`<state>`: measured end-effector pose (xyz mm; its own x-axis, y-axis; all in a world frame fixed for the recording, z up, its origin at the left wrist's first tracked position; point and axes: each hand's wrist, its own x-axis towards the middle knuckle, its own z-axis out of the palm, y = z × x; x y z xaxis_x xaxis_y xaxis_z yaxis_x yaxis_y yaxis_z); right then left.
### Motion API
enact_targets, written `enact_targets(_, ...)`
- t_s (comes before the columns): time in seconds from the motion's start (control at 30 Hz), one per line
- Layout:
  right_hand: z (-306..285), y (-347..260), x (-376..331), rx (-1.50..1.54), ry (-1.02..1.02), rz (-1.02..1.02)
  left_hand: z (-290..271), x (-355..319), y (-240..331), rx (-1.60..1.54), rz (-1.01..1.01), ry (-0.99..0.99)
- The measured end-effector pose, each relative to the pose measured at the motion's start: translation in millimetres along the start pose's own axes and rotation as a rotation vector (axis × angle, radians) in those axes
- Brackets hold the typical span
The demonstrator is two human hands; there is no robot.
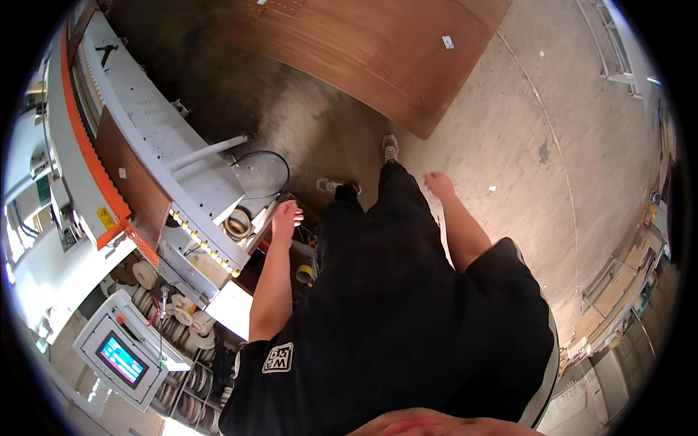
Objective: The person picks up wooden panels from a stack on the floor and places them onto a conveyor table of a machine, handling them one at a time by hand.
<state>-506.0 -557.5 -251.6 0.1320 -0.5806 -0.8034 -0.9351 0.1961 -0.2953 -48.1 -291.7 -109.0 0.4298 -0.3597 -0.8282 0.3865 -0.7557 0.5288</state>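
Observation:
My left hand (287,218) hangs in the air beside the front end of the machine, above some rolls of edge tape (238,224). Its fingers are loosely bent and apart, with nothing seen in them. Over the concrete floor, my right hand (439,184) swings out to the side, its fingers half curled and slightly blurred; no object shows in it. On the machine's left bed lies a brown panel (131,174), partly under the orange-edged beam (91,152). Neither hand touches the panel or the machine.
Ahead stands a stack of large brown boards (378,58), one corner pointing toward my feet. A control panel with a lit screen (123,360) is at lower left, near shelved tape rolls (193,407). A black hose (287,171) loops by the machine. Racks (618,280) line the right side.

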Motion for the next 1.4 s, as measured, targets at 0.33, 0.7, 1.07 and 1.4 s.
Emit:
enact_targets(0.33, -102, -49, 211, 0.294, 0.299, 0.338, 198, -21, -8, 0.160, -0.160, -0.368)
enact_targets(0.7, -66, -58, 314, 0.478, 0.449, 0.491, 194, -6, -48, 0.174, -0.477, -0.123)
enact_targets(1.07, -121, 24, 221, 1.040, 0.070, 0.333, 248, 22, 35, 0.106, -0.274, -0.305)
enact_targets(1.4, -100, -125, -31, 1.357, -0.664, 0.114, 330, 5, 166, -0.312, 0.084, -0.478)
